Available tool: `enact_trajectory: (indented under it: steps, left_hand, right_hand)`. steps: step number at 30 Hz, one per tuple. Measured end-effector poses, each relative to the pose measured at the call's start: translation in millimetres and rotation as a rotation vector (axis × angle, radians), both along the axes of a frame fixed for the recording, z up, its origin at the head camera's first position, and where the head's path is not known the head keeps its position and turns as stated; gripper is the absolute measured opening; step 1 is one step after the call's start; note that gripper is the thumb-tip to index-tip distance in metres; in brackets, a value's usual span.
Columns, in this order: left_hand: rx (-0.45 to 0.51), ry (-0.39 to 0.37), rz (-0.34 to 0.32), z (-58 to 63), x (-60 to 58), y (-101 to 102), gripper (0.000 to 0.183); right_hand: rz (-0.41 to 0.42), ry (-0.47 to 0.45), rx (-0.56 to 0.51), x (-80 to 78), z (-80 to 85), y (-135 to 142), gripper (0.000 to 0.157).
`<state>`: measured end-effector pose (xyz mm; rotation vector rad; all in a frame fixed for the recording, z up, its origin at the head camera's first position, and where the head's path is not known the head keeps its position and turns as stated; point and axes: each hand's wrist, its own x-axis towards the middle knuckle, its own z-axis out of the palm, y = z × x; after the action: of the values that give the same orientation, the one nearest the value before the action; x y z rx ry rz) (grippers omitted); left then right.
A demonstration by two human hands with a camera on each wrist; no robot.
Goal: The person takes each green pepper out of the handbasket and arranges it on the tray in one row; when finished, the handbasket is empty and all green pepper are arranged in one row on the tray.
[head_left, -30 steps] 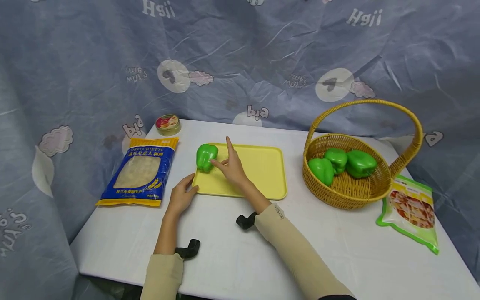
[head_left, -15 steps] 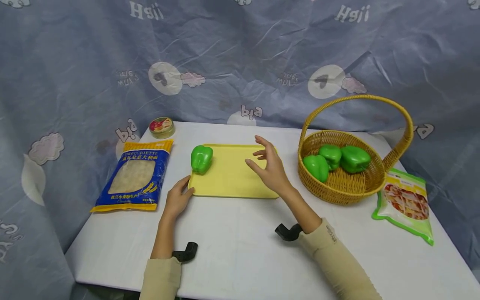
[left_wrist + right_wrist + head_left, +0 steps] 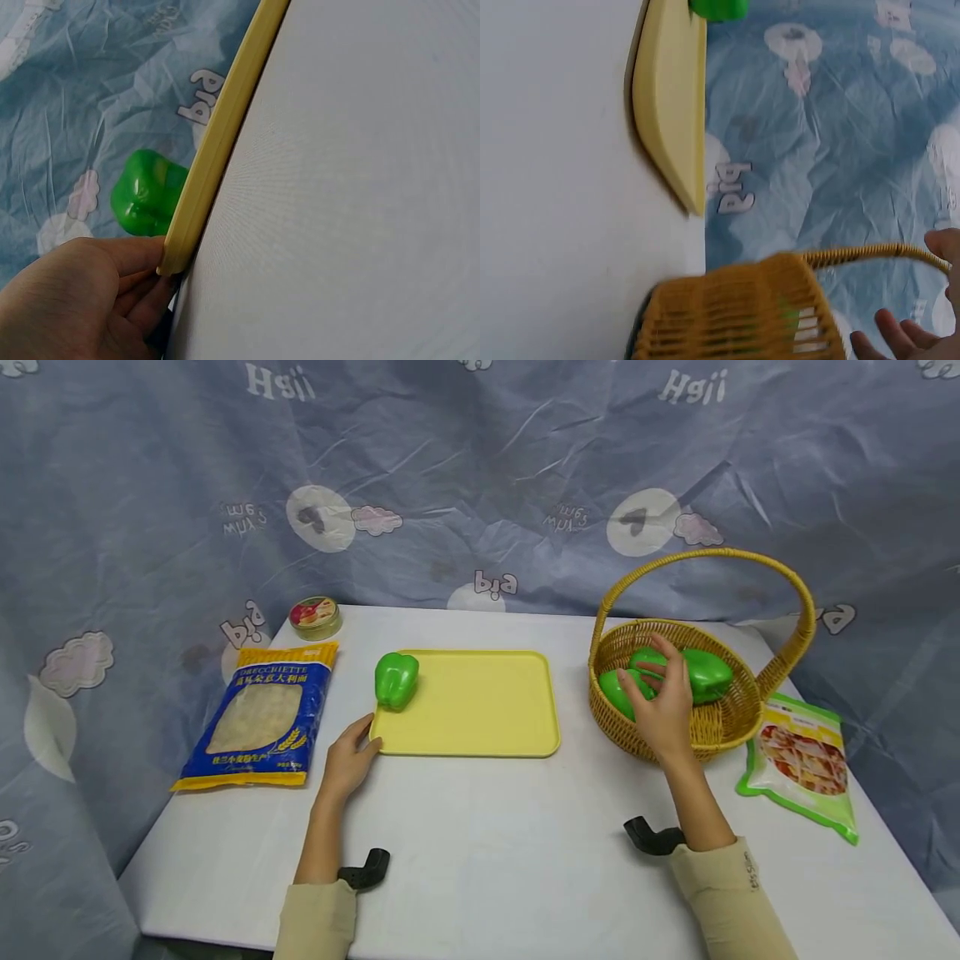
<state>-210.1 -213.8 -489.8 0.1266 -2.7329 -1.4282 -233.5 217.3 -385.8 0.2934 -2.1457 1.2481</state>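
Observation:
A yellow tray lies on the table, and one green bell pepper sits on its left end. My left hand pinches the tray's near left corner; in the left wrist view, the thumb and fingers meet the yellow rim there. Over the wicker basket, my right hand hovers with fingers spread and nothing gripped. Inside the basket are green bell peppers, partly hidden behind that hand. The right wrist view catches only some fingertips above the basket's side.
At the left lies a blue and yellow pasta bag, with a small round tin behind it. A green-edged food bag rests right of the basket, whose tall handle arches over it. A patterned cloth hangs behind the table.
My right hand has moved right, from beside the pepper on the tray to above the basket. The left hand stays at the tray corner. The head view has shifted slightly.

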Motion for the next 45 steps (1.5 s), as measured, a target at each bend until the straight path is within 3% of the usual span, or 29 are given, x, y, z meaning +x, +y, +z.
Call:
enact_trajectory:
  steps: [9, 17, 27, 45]
  left_hand:
    - [0.022, -0.002, 0.002, 0.1, -1.2, -0.7, 0.050]
    - [0.015, 0.001, -0.001, 1.0, 0.6, 0.5, 0.050]
    - [0.014, -0.002, -0.005, 2.4, 1.4, 1.3, 0.050]
    - [0.015, -0.008, -0.001, 1.2, -0.1, 1.3, 0.050]
  right_hand:
    - [0.009, -0.243, 0.159, -8.6, -16.4, 36.4, 0.076]
    - [0.104, -0.474, 0.272, -14.8, -20.3, 44.1, 0.088]
    - [0.160, -0.674, 0.309, -23.3, -19.4, 45.0, 0.078]
    - [0.091, -0.804, 0.324, -25.9, -18.4, 43.3, 0.086]
